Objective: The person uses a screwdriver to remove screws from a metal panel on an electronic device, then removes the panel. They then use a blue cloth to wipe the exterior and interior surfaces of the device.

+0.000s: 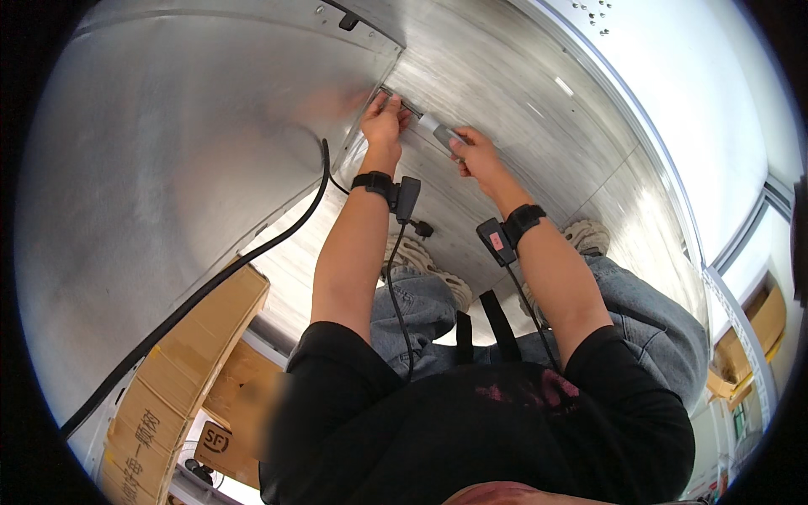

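Note:
My right hand [476, 153] is wrapped round the grey handle of a screwdriver [439, 132]. Its thin shaft slants up and left to the edge of a large silver metal panel [210, 126]. By the tip, my left hand [384, 122] has its fingers pinched together beside the shaft, close against that edge. Whatever sits between those fingers is too small and too covered to make out. The point where the tip meets the panel is also hidden by the fingers.
A thick black cable [252, 252] runs across the panel's front. Cardboard boxes [160, 387] stand at the lower left. Several small metal pieces [599, 15] lie on a white surface at the upper right. A black plug [422, 228] rests on the grey wood-look floor [505, 93] between my feet.

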`<move>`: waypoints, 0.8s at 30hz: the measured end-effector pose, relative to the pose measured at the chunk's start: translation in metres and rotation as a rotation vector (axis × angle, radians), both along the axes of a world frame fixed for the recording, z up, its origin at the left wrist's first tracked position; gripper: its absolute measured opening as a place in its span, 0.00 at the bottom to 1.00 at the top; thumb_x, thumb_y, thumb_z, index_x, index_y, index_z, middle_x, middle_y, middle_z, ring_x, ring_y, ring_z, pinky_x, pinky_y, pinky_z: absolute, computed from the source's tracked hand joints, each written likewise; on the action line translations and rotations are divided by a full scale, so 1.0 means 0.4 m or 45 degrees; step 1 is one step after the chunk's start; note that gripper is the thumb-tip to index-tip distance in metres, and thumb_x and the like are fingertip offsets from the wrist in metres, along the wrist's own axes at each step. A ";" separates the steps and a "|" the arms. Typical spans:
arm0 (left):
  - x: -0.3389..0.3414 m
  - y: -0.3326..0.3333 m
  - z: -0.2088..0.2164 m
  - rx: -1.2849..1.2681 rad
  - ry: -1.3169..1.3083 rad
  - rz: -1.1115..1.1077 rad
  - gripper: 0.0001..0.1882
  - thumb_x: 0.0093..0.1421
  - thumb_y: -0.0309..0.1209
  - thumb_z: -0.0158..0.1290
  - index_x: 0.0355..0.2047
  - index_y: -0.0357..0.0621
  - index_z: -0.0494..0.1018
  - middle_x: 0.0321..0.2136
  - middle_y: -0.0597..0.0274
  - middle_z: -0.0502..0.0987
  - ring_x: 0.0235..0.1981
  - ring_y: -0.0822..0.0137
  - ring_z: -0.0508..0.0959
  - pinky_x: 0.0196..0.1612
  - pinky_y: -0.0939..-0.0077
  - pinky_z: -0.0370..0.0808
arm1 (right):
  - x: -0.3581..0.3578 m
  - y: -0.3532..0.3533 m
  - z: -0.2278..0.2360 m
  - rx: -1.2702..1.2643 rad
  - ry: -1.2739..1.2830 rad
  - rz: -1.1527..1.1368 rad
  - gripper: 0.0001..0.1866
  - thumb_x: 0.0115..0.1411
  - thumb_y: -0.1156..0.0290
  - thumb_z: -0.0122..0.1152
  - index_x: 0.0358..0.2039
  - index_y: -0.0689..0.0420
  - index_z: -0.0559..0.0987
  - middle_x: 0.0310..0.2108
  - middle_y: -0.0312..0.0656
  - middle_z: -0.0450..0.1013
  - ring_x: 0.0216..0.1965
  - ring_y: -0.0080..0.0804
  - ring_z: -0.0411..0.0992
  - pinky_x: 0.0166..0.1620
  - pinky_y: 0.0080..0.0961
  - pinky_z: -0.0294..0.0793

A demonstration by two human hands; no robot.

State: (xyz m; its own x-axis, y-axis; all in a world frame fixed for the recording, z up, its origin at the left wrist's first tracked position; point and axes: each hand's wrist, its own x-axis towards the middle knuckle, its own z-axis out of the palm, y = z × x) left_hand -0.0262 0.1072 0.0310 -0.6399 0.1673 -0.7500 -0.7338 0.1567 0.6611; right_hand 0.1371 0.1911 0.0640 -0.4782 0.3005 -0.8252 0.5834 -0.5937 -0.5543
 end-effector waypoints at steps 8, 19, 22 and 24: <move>-0.020 0.023 0.011 -0.055 -0.024 -0.014 0.15 0.59 0.23 0.54 0.45 0.41 0.64 0.29 0.58 0.77 0.24 0.67 0.77 0.25 0.76 0.76 | -0.013 -0.050 -0.003 0.449 0.047 -0.138 0.23 0.56 0.69 0.63 0.50 0.59 0.67 0.35 0.44 0.72 0.26 0.28 0.71 0.26 0.27 0.73; -0.041 0.006 0.003 0.065 -0.010 -0.068 0.07 0.61 0.24 0.53 0.39 0.42 0.68 0.31 0.57 0.78 0.28 0.66 0.79 0.28 0.78 0.76 | 0.000 -0.014 0.016 0.249 0.134 -0.041 0.19 0.63 0.66 0.54 0.51 0.61 0.67 0.41 0.43 0.67 0.29 0.28 0.70 0.30 0.25 0.75; -0.055 0.016 -0.007 -0.011 -0.030 -0.053 0.03 0.60 0.24 0.53 0.34 0.42 0.72 0.28 0.61 0.78 0.23 0.70 0.78 0.24 0.79 0.75 | -0.003 -0.022 0.012 0.358 0.185 -0.084 0.19 0.62 0.68 0.56 0.51 0.61 0.67 0.41 0.43 0.67 0.29 0.29 0.71 0.30 0.25 0.75; -0.059 0.015 -0.016 -0.032 -0.029 -0.002 0.03 0.60 0.23 0.53 0.35 0.42 0.72 0.27 0.61 0.78 0.23 0.70 0.77 0.24 0.80 0.75 | -0.008 -0.012 0.026 0.068 0.139 -0.214 0.20 0.61 0.70 0.58 0.51 0.61 0.67 0.41 0.44 0.68 0.29 0.29 0.71 0.30 0.25 0.75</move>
State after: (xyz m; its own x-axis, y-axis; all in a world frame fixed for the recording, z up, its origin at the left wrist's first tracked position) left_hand -0.0496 0.1131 0.0245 -0.6225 0.1493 -0.7682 -0.7483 0.1739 0.6402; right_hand 0.1338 0.1861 0.0746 -0.5031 0.4258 -0.7521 0.4133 -0.6457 -0.6420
